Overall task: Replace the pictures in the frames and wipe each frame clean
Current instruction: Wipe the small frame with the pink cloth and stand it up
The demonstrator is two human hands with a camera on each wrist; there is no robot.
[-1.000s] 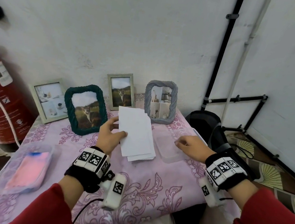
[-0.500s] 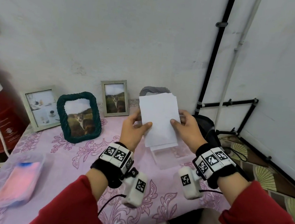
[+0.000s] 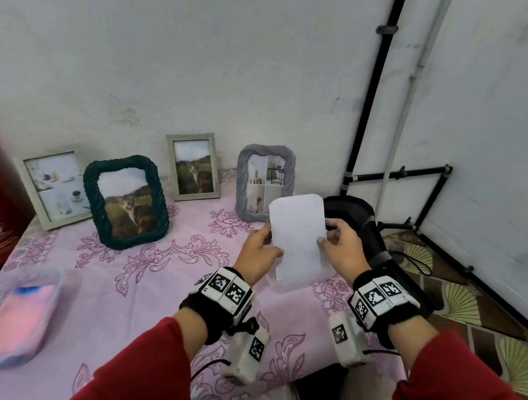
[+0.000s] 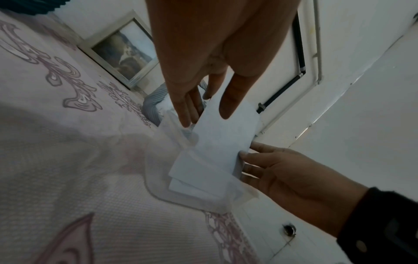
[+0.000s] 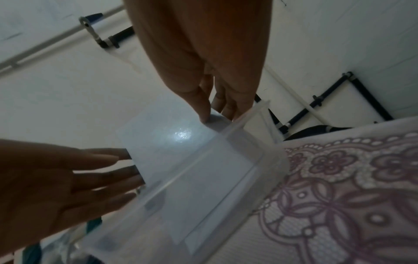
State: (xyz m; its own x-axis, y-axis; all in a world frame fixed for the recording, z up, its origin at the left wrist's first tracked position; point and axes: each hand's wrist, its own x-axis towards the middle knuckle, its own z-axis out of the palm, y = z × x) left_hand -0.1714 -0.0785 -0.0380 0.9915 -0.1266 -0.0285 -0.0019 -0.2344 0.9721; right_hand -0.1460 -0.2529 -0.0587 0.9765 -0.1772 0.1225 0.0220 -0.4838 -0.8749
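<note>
Both hands are lifted over the right part of the desk (image 3: 131, 309), holding up a white picture sheet (image 3: 298, 236) with its blank back toward the camera: the left hand (image 3: 257, 258) pinches its left edge between thumb and fingers, and the right hand (image 3: 343, 246) pinches the right edge the same way. In the left wrist view more white sheets (image 4: 199, 176) lie below, in a clear plastic tray (image 5: 226, 187) on the desk's pink patterned cloth, right under the raised sheet. Along the wall stand four frames, each with a picture in it: a pale frame at far left (image 3: 52, 184), a dark green rope frame (image 3: 126, 202), a pale upright frame (image 3: 194, 167) and a grey rope frame (image 3: 262, 185), the last just behind the held sheet. None is opened or laid down, so the job looks barely begun: a new picture is only being picked out, no swap is visible, and no frame shows a sign of wiping. A clear bag holding something pink, perhaps the cloth (image 3: 12, 319), lies untouched at the near left corner
</note>
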